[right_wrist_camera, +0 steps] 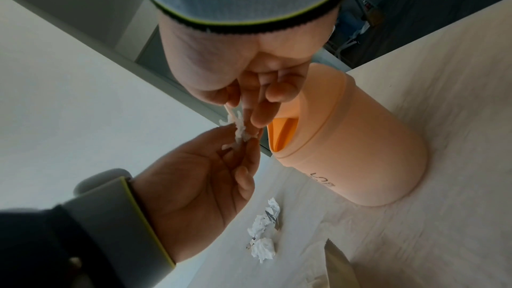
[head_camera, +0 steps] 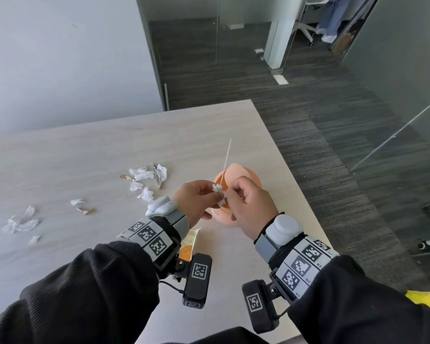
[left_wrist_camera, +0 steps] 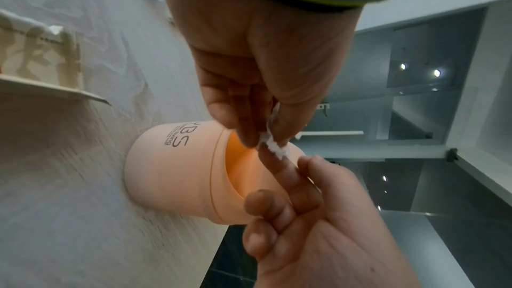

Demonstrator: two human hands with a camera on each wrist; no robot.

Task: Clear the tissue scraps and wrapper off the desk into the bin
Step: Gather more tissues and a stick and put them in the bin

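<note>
A small white tissue scrap point(head_camera: 218, 191) point(left_wrist_camera: 275, 146) point(right_wrist_camera: 239, 130) hangs just above the peach desk bin point(head_camera: 246, 177) point(left_wrist_camera: 180, 168) point(right_wrist_camera: 360, 150). My left hand point(head_camera: 212, 191) point(left_wrist_camera: 266, 139) point(right_wrist_camera: 243, 141) and right hand point(head_camera: 230, 194) point(left_wrist_camera: 291, 159) point(right_wrist_camera: 243, 117) both pinch it at the fingertips. The bin's orange opening sits right under the fingers. More tissue scraps point(head_camera: 147, 177) point(right_wrist_camera: 263, 233) lie left of the bin, and another group point(head_camera: 20, 222) lies at the far left. A yellow-and-orange wrapper point(head_camera: 193, 240) point(left_wrist_camera: 33, 56) point(right_wrist_camera: 336, 266) lies under my left wrist.
The pale wooden desk point(head_camera: 109, 145) ends just right of the bin, with dark carpet beyond. A thin white stick point(head_camera: 227, 152) shows behind the bin. Small brown bits point(head_camera: 86, 211) lie among the scraps. A wall stands behind the desk.
</note>
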